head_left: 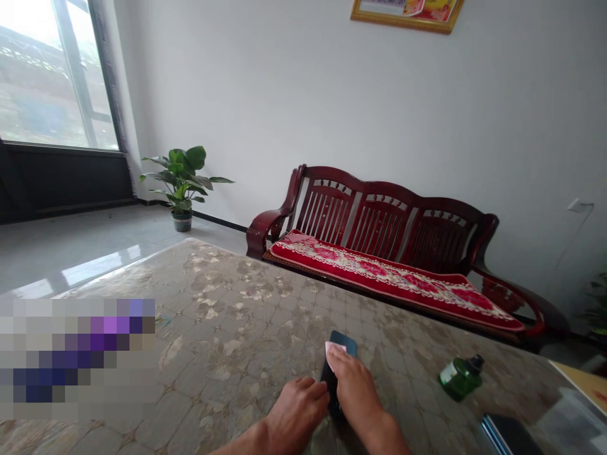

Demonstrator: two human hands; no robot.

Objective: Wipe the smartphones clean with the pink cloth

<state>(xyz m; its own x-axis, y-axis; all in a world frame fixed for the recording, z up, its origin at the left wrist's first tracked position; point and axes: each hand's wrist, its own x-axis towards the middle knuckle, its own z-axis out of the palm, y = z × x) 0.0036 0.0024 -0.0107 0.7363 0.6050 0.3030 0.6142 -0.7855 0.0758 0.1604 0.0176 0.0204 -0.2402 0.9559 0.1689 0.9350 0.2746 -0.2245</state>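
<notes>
A dark phone (342,345) lies flat on the patterned table (227,316). My right hand (356,387) rests on top of it, fingers together, pressing a small pink cloth (331,349) against its surface. My left hand (298,411) is curled at the phone's left edge, steadying it. Most of the phone is hidden under the two hands.
A green bottle with a black cap (461,376) lies on its side to the right. A second dark phone (509,435) sits at the table's near right. Behind the table stand a red wooden bench (389,253) and a potted plant (183,183). A blurred patch covers the left.
</notes>
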